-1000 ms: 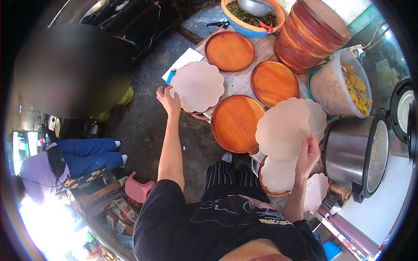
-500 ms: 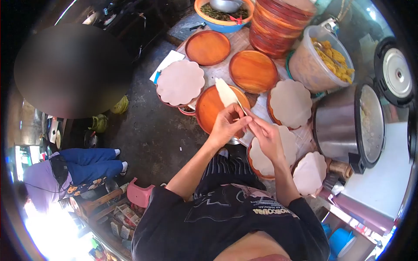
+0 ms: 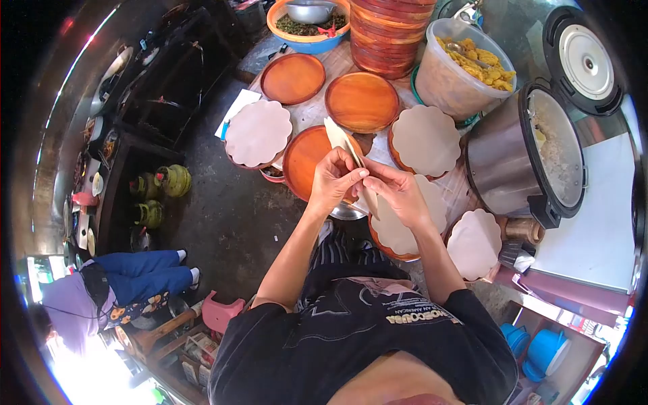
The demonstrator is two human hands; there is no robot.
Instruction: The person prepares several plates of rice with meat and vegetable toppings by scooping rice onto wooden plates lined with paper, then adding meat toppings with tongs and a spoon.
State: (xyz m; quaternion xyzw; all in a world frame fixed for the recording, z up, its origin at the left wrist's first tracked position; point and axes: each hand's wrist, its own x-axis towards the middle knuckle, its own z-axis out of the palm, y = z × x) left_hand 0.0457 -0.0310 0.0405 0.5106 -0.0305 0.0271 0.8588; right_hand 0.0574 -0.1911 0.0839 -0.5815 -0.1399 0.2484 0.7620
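Observation:
Both hands meet over the work table, pinching a stack of pale paper sheets [image 3: 369,197] seen nearly edge-on. My left hand [image 3: 335,177] has its thumb and fingers closed on the stack's middle. My right hand [image 3: 397,191] grips it from the other side, fingertips touching the left ones. Under the hands lies a bare round wooden plate [image 3: 305,162], partly hidden. Two more bare wooden plates [image 3: 362,102] [image 3: 293,78] lie beyond. Scalloped paper sheets [image 3: 258,133] [image 3: 425,140] [image 3: 474,244] cover other plates around them.
Stacked wooden plates [image 3: 386,40], a basin with greens [image 3: 307,42] and a bucket of yellow food [image 3: 459,81] stand at the back. A large rice cooker [image 3: 503,162] is at right. A person [image 3: 135,283] is at lower left, near a pink stool [image 3: 221,312] and green gas cylinders [image 3: 177,181].
The view has shifted, so the table items appear further left. The paper is turned more edge-on, and its lower end now shows below my hands. Both hands still hold it.

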